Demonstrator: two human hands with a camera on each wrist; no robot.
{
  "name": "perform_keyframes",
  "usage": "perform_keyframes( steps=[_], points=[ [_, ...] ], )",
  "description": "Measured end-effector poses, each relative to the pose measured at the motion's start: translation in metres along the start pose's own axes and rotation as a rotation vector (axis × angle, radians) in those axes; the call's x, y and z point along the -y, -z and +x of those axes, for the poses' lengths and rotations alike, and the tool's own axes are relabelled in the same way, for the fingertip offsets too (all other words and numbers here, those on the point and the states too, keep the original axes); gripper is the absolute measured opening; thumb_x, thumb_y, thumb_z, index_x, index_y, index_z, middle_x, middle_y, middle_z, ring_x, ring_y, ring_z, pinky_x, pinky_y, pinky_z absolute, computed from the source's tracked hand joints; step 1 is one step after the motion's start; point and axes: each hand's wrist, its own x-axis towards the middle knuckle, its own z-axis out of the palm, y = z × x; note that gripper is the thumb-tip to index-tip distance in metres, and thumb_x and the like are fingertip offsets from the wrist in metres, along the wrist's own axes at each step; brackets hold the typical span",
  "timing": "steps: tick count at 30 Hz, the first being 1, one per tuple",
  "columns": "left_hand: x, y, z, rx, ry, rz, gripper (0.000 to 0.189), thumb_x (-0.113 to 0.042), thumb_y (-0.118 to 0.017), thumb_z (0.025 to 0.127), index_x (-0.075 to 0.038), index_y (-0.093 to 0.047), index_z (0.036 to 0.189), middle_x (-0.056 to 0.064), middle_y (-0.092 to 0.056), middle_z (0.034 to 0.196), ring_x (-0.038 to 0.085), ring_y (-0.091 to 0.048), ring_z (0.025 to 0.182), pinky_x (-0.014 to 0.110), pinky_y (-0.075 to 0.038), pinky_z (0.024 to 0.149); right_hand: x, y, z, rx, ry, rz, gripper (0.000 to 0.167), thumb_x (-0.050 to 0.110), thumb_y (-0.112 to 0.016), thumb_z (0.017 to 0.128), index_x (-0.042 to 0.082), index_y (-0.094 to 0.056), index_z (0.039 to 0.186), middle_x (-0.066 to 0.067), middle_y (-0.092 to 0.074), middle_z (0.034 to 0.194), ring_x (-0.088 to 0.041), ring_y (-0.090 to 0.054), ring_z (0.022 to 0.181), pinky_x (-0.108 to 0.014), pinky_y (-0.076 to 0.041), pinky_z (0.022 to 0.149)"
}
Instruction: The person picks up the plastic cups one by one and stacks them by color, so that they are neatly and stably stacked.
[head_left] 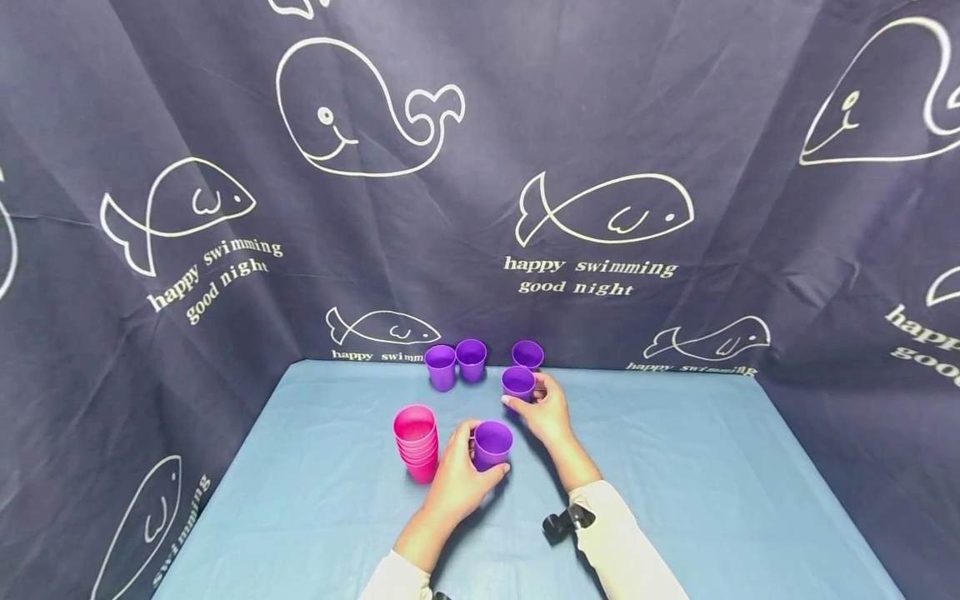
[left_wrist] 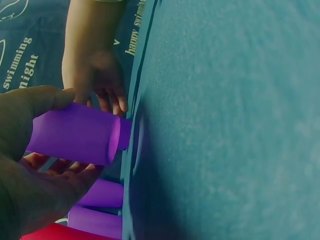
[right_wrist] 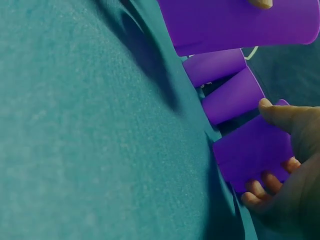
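Observation:
My left hand (head_left: 459, 477) grips a purple cup (head_left: 492, 446), thumb on the near side and fingers round the far side. In the left wrist view that cup (left_wrist: 75, 132) looks slightly raised from the table. Farther back, my right hand (head_left: 549, 412) holds a second purple cup (head_left: 517, 382) between thumb and curled fingers. The right wrist view has this cup (right_wrist: 255, 152) low by the cloth; whether its base touches is unclear. Just behind it stands another purple cup (head_left: 528, 353), partly hidden. Every purple cup has its mouth up.
Left of my left hand rises a stack of nested pink cups (head_left: 416, 442). Two purple cups, one (head_left: 441, 367) beside the other (head_left: 472, 360), stand near the back edge of the blue table (head_left: 315, 467). A dark printed curtain (head_left: 480, 208) encloses the table's back and sides.

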Motion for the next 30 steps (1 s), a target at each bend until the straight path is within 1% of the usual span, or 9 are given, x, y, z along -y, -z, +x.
perform_keyframes(
  steps=[2,4,8,11,15,17,21,25,30],
  points=[
    [0.0,0.0,0.001,0.001,-0.004,0.001,0.067,-0.022,-0.092,0.077,-0.014,-0.057,0.134,0.005,-0.066,0.125,0.019,-0.065,0.114,0.041,-0.056,0.101,0.002,0.002,-0.002,0.009,-0.012,0.015,0.057,0.012,-0.094,0.075,0.0,-0.066,0.123,-0.02,-0.069,0.113,-0.03,-0.065,0.103,-0.033,-0.055,0.091],
    [0.0,0.001,0.001,0.004,-0.006,0.0,0.067,-0.023,-0.092,0.078,-0.015,-0.057,0.135,0.005,-0.066,0.125,0.019,-0.065,0.113,0.041,-0.057,0.1,0.004,0.003,-0.003,0.022,-0.025,0.042,0.058,0.01,-0.094,0.075,-0.002,-0.065,0.124,-0.022,-0.07,0.115,-0.031,-0.067,0.105,-0.03,-0.056,0.091],
    [-0.001,0.002,0.002,0.011,-0.014,0.004,0.066,-0.023,-0.09,0.08,-0.015,-0.057,0.136,0.005,-0.068,0.126,0.02,-0.067,0.113,0.041,-0.057,0.1,0.007,0.005,-0.007,0.047,-0.042,0.129,0.063,0.005,-0.093,0.076,-0.005,-0.059,0.128,-0.026,-0.069,0.119,-0.034,-0.071,0.107,-0.016,-0.056,0.083],
    [-0.002,0.003,0.002,0.015,-0.024,0.027,0.066,-0.023,-0.09,0.081,-0.014,-0.057,0.138,0.005,-0.069,0.126,0.019,-0.068,0.113,0.041,-0.058,0.1,0.009,0.008,-0.008,0.054,-0.049,0.18,0.064,0.002,-0.092,0.076,-0.006,-0.057,0.128,-0.025,-0.069,0.117,-0.026,-0.072,0.101,-0.011,-0.054,0.078],
    [-0.001,0.003,0.003,0.017,-0.046,0.056,0.067,-0.019,-0.09,0.08,-0.011,-0.057,0.138,0.007,-0.071,0.126,0.021,-0.069,0.113,0.042,-0.058,0.101,0.012,0.011,-0.011,0.06,-0.052,0.192,0.062,0.001,-0.091,0.076,-0.004,-0.056,0.127,-0.018,-0.069,0.111,-0.009,-0.067,0.089,-0.012,-0.054,0.076],
    [-0.001,0.003,0.004,0.021,-0.051,0.06,0.067,-0.018,-0.09,0.08,-0.011,-0.057,0.138,0.007,-0.072,0.126,0.021,-0.07,0.113,0.043,-0.058,0.102,0.014,0.013,-0.013,0.07,-0.049,0.195,0.063,0.001,-0.091,0.076,-0.003,-0.056,0.127,-0.017,-0.068,0.11,-0.006,-0.066,0.086,-0.013,-0.055,0.077],
    [0.0,0.003,0.003,0.034,-0.047,0.06,0.066,-0.017,-0.089,0.081,-0.011,-0.057,0.138,0.007,-0.072,0.126,0.022,-0.07,0.114,0.044,-0.057,0.103,0.017,0.018,-0.016,0.097,-0.016,0.226,0.065,-0.001,-0.092,0.075,-0.001,-0.057,0.13,-0.019,-0.069,0.113,-0.006,-0.066,0.089,-0.015,-0.057,0.079],
    [0.001,0.002,0.002,0.034,-0.049,0.091,0.067,-0.018,-0.088,0.082,-0.009,-0.056,0.14,0.01,-0.073,0.127,0.025,-0.071,0.115,0.046,-0.058,0.103,0.023,0.022,-0.02,0.128,0.022,0.263,0.064,-0.004,-0.091,0.074,0.0,-0.06,0.13,-0.022,-0.069,0.115,-0.009,-0.068,0.091,-0.017,-0.058,0.08],
    [0.001,0.002,0.001,0.026,-0.044,0.112,0.068,-0.016,-0.089,0.081,-0.007,-0.056,0.14,0.013,-0.073,0.126,0.029,-0.072,0.114,0.049,-0.058,0.101,0.032,0.028,-0.024,0.151,0.035,0.294,0.064,-0.007,-0.09,0.073,0.0,-0.06,0.129,-0.02,-0.069,0.118,-0.006,-0.068,0.093,-0.018,-0.058,0.085]
  ],
)
